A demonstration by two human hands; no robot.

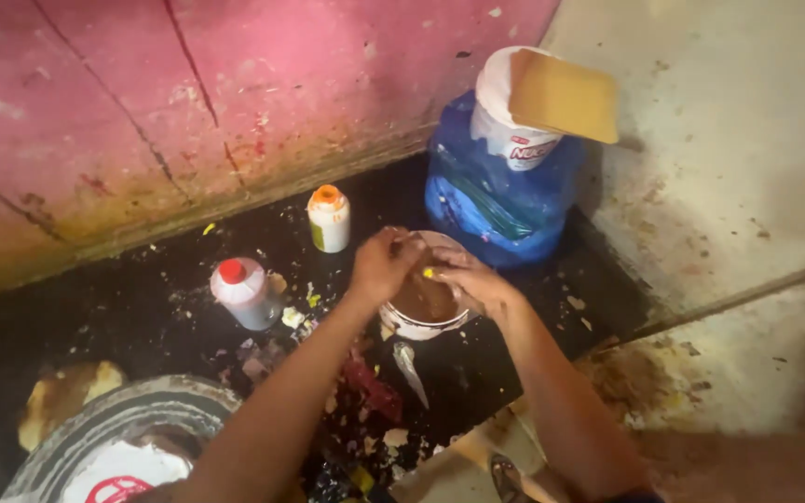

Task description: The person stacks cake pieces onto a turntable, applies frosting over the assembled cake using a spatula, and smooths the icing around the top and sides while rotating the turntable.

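Both hands meet over a small white tub (418,321) of brown liquid: left hand (382,264) pinched narrow, right hand (466,277) holding something yellow. 2 bottles (329,218) stand left; a nudge could tip the tub.

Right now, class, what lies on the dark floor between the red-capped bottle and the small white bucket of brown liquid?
In the head view, only paint chips and scraps litter the floor between the red-capped bottle and the white bucket.

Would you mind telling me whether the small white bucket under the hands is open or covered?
Open: the small white bucket has no lid, and brown contents show inside, below the left hand and right hand.
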